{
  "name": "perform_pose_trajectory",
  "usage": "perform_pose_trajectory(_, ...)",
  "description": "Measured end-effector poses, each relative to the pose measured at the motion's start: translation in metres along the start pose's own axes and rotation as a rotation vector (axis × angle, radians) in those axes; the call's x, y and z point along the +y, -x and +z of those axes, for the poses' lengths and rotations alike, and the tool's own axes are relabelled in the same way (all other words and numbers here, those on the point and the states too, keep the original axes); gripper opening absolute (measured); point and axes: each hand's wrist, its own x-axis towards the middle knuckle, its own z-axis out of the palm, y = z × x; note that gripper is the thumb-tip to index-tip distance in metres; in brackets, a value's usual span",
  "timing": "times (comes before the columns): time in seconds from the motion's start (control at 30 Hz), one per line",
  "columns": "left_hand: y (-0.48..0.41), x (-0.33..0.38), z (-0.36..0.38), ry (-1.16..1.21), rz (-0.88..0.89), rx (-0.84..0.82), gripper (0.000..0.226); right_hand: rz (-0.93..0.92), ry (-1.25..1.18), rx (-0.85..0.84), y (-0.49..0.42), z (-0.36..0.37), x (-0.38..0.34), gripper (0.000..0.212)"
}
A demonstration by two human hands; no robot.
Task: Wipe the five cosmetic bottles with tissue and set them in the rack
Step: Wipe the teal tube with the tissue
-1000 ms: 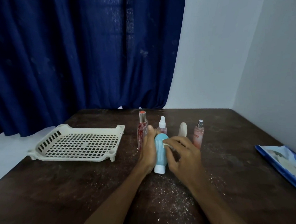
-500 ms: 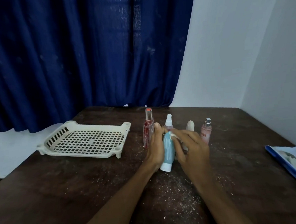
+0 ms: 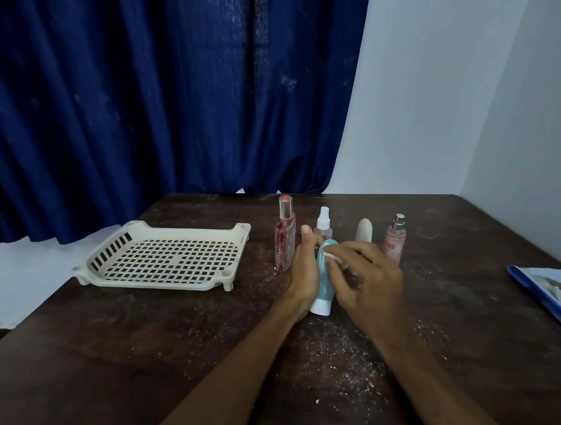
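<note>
My left hand [image 3: 303, 273] grips a light blue tube with a white cap [image 3: 323, 288], cap end down toward me. My right hand [image 3: 368, 279] pinches a small wad of tissue [image 3: 333, 256] against the tube's upper part. Behind the hands stand a tall red bottle [image 3: 285, 241], a small clear spray bottle [image 3: 323, 224], a white pointed bottle [image 3: 364, 230] and a pink spray bottle [image 3: 395, 242]. The cream plastic rack [image 3: 164, 254] sits at the left of the dark table with nothing in it.
A blue packet [image 3: 550, 292] lies at the table's right edge. White crumbs are scattered over the table in front of the hands. A dark blue curtain hangs behind, with white walls at the right.
The tube has been turned in my left hand from its broad face to a narrower side, and my right hand's tissue has slid along its upper part. The view has shifted slightly.
</note>
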Motion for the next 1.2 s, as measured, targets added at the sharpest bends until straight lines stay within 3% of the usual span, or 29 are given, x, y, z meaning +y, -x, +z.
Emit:
perform_pose_trajectory(0.63, 0.004, -0.002, 0.008, -0.027, -0.009, 0.059, 0.067, 0.045, 0.024, -0.017, -0.007, -0.004, -0.001, 0.019)
perform_pose_trajectory(0.87, 0.007, 0.005, 0.010, -0.030, -0.057, 0.124, 0.066, -0.031, -0.009, -0.130, 0.002, -0.005, 0.002, 0.021)
perform_pose_trajectory(1.07, 0.003, -0.004, 0.010, -0.060, -0.043, 0.113, 0.067, 0.079, 0.002, -0.035, -0.008, -0.003, -0.001, 0.018)
perform_pose_trajectory(1.2, 0.004, -0.002, 0.009, -0.086, -0.015, 0.116, 0.066, 0.014, -0.009, -0.080, -0.002, -0.004, 0.000, 0.016)
